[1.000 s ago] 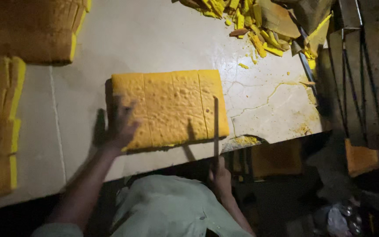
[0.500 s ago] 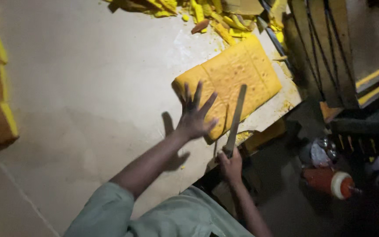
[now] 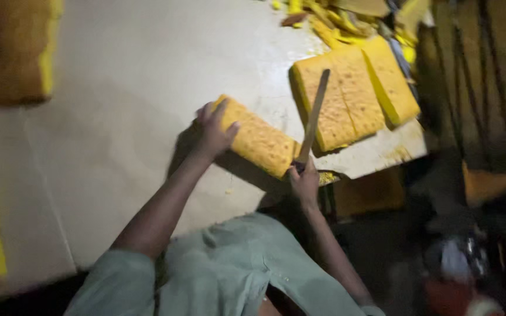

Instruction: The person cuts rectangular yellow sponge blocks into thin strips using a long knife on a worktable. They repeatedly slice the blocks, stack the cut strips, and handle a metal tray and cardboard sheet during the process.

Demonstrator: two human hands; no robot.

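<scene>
Left hand (image 3: 212, 130), fingers curled, grips a cut yellow foam strip (image 3: 257, 138) beside the slab (image 3: 346, 96); right hand (image 3: 304, 182), fist closed, should keep the long blade (image 3: 313, 117) clear.

Pale, worn tabletop (image 3: 118, 117), cracked toward its near right edge. Bearing a narrow yellow foam strip (image 3: 257, 139), a larger yellow foam slab (image 3: 352, 93) just beside it, yellow offcuts (image 3: 323, 17) at the far edge. Stacked foam blocks (image 3: 13, 52) along the left side.

The yellow foam slab strip (image 3: 257, 140), at ten o'clock from the long flat metal blade (image 3: 313, 117), looks spongy, matt and pitted. The larger yellow foam slab (image 3: 346, 99) at the blade's three o'clock has the same porous skin. The pale worktable (image 3: 118, 105) looks smooth, dull, chipped.
</scene>
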